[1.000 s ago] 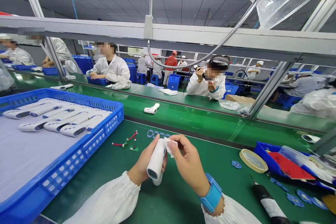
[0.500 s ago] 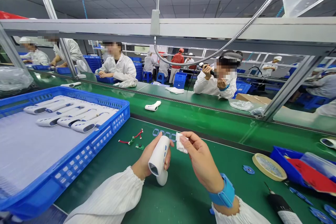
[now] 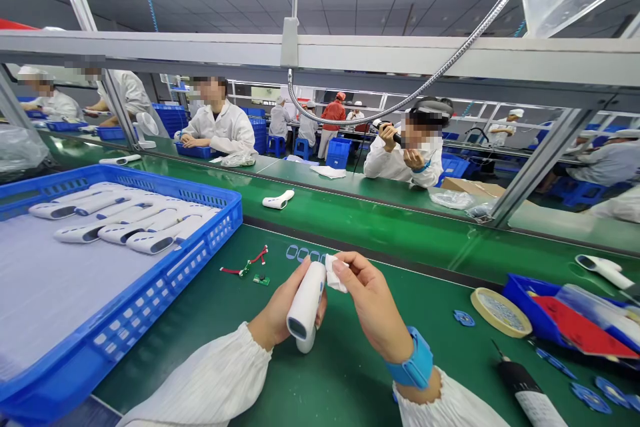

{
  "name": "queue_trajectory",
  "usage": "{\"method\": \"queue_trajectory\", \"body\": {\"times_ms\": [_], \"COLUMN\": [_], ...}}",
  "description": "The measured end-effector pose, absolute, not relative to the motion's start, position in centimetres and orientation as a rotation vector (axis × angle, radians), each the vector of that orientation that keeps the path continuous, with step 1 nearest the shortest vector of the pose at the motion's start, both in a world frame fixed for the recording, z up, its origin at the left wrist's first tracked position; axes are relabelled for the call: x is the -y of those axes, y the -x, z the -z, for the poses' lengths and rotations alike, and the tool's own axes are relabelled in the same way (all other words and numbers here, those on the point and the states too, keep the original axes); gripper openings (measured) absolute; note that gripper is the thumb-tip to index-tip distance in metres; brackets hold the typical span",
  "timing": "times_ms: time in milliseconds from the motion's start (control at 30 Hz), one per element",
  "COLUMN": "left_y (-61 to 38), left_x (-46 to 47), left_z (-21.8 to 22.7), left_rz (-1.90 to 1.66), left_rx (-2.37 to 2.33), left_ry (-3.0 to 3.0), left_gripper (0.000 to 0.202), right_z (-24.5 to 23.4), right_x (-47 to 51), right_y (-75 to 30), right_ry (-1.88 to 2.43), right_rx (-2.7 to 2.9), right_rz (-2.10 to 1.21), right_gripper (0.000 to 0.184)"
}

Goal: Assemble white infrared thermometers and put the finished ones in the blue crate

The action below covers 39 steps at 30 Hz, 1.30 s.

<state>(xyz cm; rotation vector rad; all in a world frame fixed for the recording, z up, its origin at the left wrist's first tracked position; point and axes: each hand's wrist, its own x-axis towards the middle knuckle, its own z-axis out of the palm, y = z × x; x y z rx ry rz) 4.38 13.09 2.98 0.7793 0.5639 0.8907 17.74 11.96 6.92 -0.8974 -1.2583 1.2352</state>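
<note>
A worker's left hand (image 3: 280, 307) closes its fingers around a white infrared thermometer (image 3: 305, 300), held tilted above a green assembly table (image 3: 385, 380), its dark sensor window turned toward the wearer. The right hand (image 3: 373, 303), a blue wrist strap (image 3: 413, 359) at its wrist, pinches a small white cloth (image 3: 334, 273) narrowly between thumb and fingers, the cloth touching the thermometer's upper end. The wrapped grip appears to steady the body while leaving that end exposed.

Just ahead of the fingers lie a row of blue rings (image 3: 301, 253) and a small green circuit board (image 3: 261, 279) with red wires (image 3: 253, 259). Left of the fingers, a blue tray (image 3: 220, 213) carries more thermometers (image 3: 120, 230) in spaced rows on a pale sheet, likely kept apart to avoid scuffing. Right of the fingers sit a roll of tape (image 3: 500, 312) and a blue bin (image 3: 520, 307). Beyond the far table, a co-worker (image 3: 405, 160) sits with hands raised.
</note>
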Motion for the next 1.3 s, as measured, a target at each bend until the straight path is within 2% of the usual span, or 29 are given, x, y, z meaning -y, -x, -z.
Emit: {"method": "queue_trajectory", "body": {"times_ms": [300, 633, 867, 1300], "left_y": [-4.3, -4.3, -4.7, -4.9], "left_x": [-13.4, -13.8, -13.5, -13.8], "left_z": [-2.7, -2.1, -3.1, -2.8], "left_rz": [-0.871, -0.853, -0.88, -0.857], "left_rx": [-0.507, -0.51, -0.463, -0.485], "left_ry": [-0.789, -0.691, -0.558, -0.488], "left_gripper": [0.06, 0.061, 0.049, 0.054], "right_z": [-7.0, -6.6, -5.6, -4.7], "right_x": [-11.3, -10.8, -9.7, -9.9], "right_y": [-17.3, -16.9, -16.4, -16.3], "right_ry": [0.943, 0.973, 0.822, 0.796], "right_rx": [1.479, 1.788, 2.001, 1.919], "right_rz": [-1.078, -0.474, -0.33, -0.225], "right_gripper": [0.022, 0.012, 0.013, 0.014]}}
